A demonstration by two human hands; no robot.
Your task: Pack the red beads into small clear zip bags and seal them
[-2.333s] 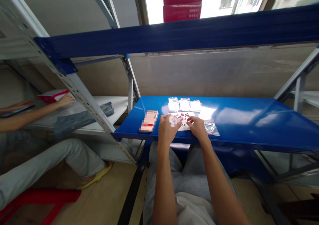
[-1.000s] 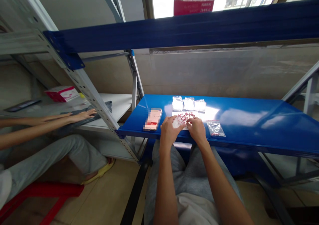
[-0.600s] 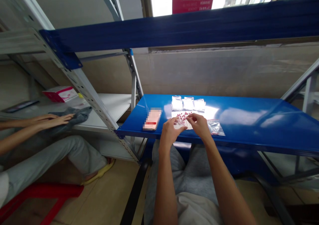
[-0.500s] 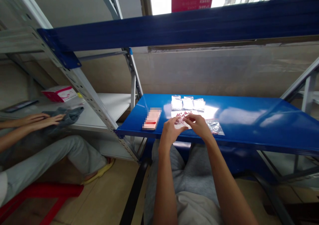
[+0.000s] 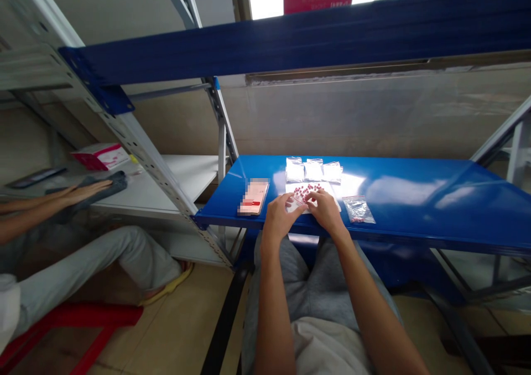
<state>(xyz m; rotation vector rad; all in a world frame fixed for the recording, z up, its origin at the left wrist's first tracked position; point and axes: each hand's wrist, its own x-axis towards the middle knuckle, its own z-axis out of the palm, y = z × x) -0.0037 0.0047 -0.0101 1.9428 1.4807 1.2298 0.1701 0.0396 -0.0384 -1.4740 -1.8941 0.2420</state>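
Red beads (image 5: pixel 307 189) lie scattered on white paper (image 5: pixel 332 189) — just ahead of the right hand (image 5: pixel 326 208), the nearer, its bunched fingers' grip unclear — while the left hand (image 5: pixel 279 214), fingers curled, holds a small bag (image 5: pixel 295 202).

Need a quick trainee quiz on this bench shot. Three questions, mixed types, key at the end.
1. What lies on the blue table, left of the person's left hand?
A) a roll of tape
B) a phone-like slab
C) a pair of scissors

2. True or false: a clear bag lies to the right of the person's right hand.

3. Fill in: loose red pieces lie on a ____ sheet.

Key: 1. B; 2. True; 3. white.
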